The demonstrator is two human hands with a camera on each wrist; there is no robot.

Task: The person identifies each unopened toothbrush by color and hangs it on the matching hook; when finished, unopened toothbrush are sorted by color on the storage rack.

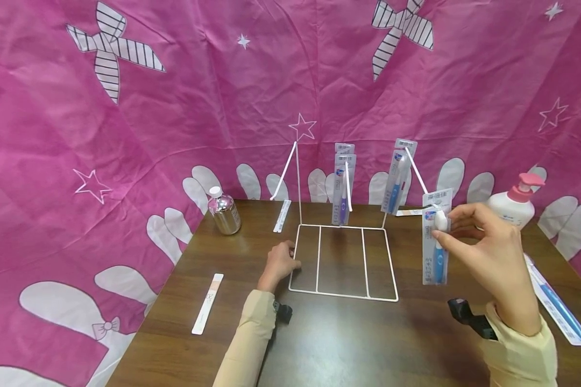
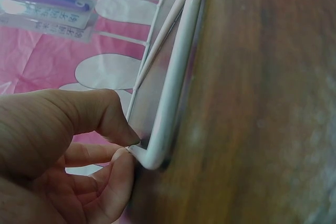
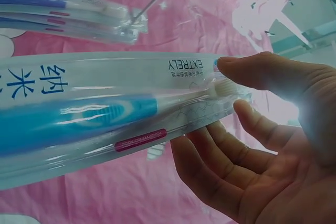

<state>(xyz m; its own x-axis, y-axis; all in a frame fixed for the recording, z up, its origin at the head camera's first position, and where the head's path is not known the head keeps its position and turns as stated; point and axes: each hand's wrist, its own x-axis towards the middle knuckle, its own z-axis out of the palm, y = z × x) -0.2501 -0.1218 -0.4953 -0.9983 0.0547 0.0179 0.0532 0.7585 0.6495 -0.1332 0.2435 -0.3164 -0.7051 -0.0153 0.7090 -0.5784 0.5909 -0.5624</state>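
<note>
In the head view my right hand pinches the edge of a packaged blue toothbrush by its brush-head end. The package hangs upright, its top card right at the tip of the right prong of a white wire rack. Another packaged blue toothbrush hangs farther back on that prong. Purple toothbrush packages hang from the middle prong, while the left prong is bare. My left hand pinches the rack's base wire near a corner between thumb and fingers.
A silver bottle with a white cap stands back left. Slim white packets lie on the wooden table. At right are a pump bottle and another packaged toothbrush. A pink curtain hangs behind.
</note>
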